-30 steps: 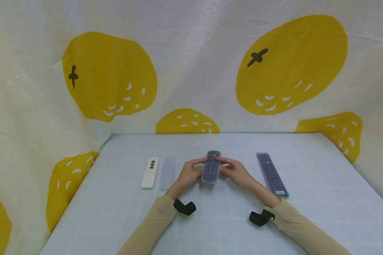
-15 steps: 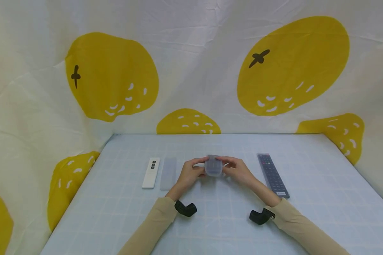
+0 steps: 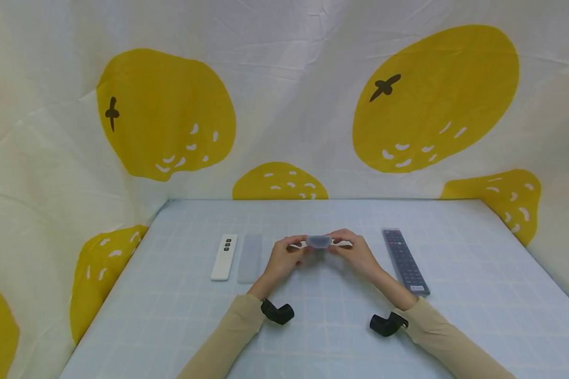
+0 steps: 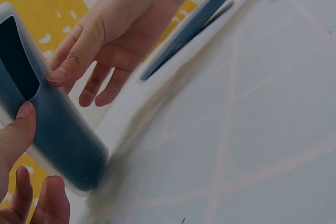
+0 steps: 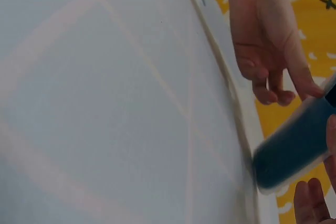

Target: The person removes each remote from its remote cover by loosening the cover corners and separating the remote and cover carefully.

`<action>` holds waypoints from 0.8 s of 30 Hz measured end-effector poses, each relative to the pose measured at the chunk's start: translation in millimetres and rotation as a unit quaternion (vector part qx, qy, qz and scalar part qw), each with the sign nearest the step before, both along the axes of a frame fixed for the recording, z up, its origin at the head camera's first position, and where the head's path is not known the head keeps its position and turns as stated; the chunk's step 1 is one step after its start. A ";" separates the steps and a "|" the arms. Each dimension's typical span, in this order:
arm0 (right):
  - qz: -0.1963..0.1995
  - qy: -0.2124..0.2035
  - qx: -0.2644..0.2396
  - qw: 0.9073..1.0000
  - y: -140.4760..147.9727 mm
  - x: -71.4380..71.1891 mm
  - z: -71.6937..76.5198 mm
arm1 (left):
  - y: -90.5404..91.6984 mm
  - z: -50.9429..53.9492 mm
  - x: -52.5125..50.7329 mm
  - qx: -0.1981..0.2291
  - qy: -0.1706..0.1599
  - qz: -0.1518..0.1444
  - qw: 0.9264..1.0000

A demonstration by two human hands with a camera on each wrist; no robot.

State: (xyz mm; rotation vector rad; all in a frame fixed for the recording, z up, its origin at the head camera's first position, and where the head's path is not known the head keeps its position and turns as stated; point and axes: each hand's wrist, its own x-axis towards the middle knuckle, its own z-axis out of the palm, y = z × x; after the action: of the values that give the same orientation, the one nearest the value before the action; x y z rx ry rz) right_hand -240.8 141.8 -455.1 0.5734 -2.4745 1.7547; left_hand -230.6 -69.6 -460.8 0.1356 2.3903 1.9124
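Note:
Both hands hold a dark remote control in a translucent cover (image 3: 319, 241) just above the table, its rounded near end toward the head camera. The left hand (image 3: 283, 258) pinches its left edge, and the right hand (image 3: 356, 255) pinches its right edge. In the left wrist view, the underside of the covered remote (image 4: 68, 140) has a dark opening in the cover, with a thumb at the opening's lower end. The right wrist view catches only part of the covered remote (image 5: 294, 150), cut off by the frame. Its button side is hidden now.
A white remote (image 3: 224, 257) lies on the left of the table (image 3: 332, 337), beside an empty-looking translucent cover (image 3: 249, 258). To the right lies a long dark remote in a clear cover (image 3: 405, 260). A fruit-patterned curtain (image 3: 294, 105) hangs behind the table.
The covered remote has tilted from showing its buttons to showing only its near end. Both hands have kept their pinch on its sides. The other remotes have stayed put.

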 end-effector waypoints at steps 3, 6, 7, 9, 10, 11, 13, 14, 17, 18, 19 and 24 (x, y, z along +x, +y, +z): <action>-0.009 -0.012 -0.014 1.000 -1.4 0.3 0.4 | 2.4 0.4 -0.8 -0.021 0.010 0.026 0.999; -0.011 -0.015 -0.027 0.999 -2.9 0.3 1.6 | 4.7 0.7 -2.0 -0.034 0.029 0.043 0.998; -0.012 -0.016 -0.031 0.999 -3.3 0.1 2.0 | 5.3 0.8 -2.3 -0.035 0.036 0.046 0.998; -0.014 -0.015 -0.037 0.999 -4.1 0.0 3.3 | 6.7 1.7 -2.9 -0.033 0.044 0.048 0.997; -0.015 -0.013 -0.040 0.999 -4.6 -0.1 4.0 | 7.0 2.4 -3.1 -0.028 0.047 0.047 0.997; -0.016 -0.016 -0.045 0.999 -5.1 -0.2 4.7 | 7.4 3.0 -3.3 -0.023 0.050 0.045 0.997; -0.018 -0.015 -0.048 0.999 -5.9 0.1 6.0 | 8.3 4.6 -3.6 -0.013 0.053 0.039 0.998; -0.020 -0.014 -0.048 0.999 -6.3 0.3 6.6 | 8.8 5.4 -3.7 -0.010 0.055 0.036 0.998; -0.029 -0.016 -0.038 0.999 -7.4 1.3 8.3 | 10.2 7.3 -3.7 -0.006 0.064 0.036 0.997; -0.032 -0.017 -0.032 0.999 -7.7 1.7 8.7 | 10.6 7.9 -3.4 -0.006 0.069 0.037 0.997; -0.036 -0.019 -0.027 0.999 -8.0 2.0 9.1 | 11.1 8.3 -3.2 -0.006 0.073 0.038 0.997; -0.049 -0.023 -0.008 0.999 -9.3 2.7 9.8 | 12.7 10.2 -1.5 -0.001 0.076 0.050 0.996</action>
State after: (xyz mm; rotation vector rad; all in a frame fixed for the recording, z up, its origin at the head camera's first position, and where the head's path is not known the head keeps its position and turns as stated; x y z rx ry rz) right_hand -238.1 132.5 -445.3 0.4076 -2.4707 1.7689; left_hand -232.1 -57.0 -450.5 0.1707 2.5416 2.0116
